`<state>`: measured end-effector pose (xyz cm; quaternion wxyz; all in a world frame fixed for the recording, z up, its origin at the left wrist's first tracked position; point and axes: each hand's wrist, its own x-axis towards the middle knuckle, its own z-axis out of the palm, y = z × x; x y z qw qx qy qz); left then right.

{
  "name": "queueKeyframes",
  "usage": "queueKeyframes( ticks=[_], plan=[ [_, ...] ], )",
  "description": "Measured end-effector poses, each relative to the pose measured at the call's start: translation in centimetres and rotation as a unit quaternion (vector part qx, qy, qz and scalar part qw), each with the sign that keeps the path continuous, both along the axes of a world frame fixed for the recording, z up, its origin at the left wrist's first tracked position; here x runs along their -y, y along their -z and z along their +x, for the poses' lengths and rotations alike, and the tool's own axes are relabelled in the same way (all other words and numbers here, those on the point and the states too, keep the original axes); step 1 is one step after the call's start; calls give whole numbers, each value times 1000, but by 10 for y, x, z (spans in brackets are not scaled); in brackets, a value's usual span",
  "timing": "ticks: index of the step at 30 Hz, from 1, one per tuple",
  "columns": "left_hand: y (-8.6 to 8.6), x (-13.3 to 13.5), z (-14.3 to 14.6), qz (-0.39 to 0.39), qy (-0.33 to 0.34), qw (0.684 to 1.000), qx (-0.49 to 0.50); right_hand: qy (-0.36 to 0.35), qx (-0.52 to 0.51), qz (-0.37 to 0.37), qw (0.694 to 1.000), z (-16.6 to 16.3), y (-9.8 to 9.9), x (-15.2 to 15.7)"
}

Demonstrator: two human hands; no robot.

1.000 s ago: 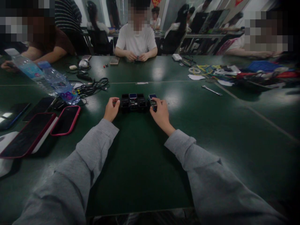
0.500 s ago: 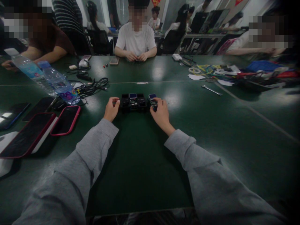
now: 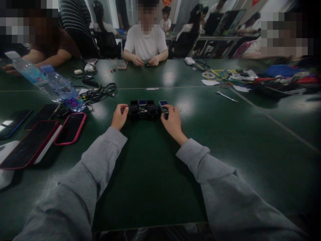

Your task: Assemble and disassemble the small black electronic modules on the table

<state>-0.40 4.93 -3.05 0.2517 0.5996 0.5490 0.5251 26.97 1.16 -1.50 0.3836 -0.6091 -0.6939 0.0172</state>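
In the head view, my right hand (image 3: 173,122) has its thumb and fingers around the edges of a small circuit board (image 3: 164,108) with a little square screen on top. Just left of it stands a row of black cases (image 3: 134,108), with another screened circuit board (image 3: 142,108) between them. Beside the row's left end rests my left hand (image 3: 119,116), its fingers curved and a gap showing between thumb and forefinger. I see nothing in that hand. The lower parts of the boards are dark and hard to make out.
To the left are two water bottles (image 3: 64,88), black cables (image 3: 101,92) and several phones, one in a pink case (image 3: 70,129). A wrench (image 3: 227,96) lies to the right, before a pile of wires (image 3: 225,75). Across the table sits a person in white (image 3: 145,42).
My hands and the boards stay in nearly the same place. Across the table, the person's hands have moved slightly apart, with a small dark item between them.
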Motion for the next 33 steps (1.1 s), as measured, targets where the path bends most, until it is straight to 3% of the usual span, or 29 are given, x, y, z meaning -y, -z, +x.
queueKeyframes(
  ticks=[33],
  plan=[
    [4,-2,-2,-8,4,1000,6,-3,8,8,1000,1,1,0]
  ],
)
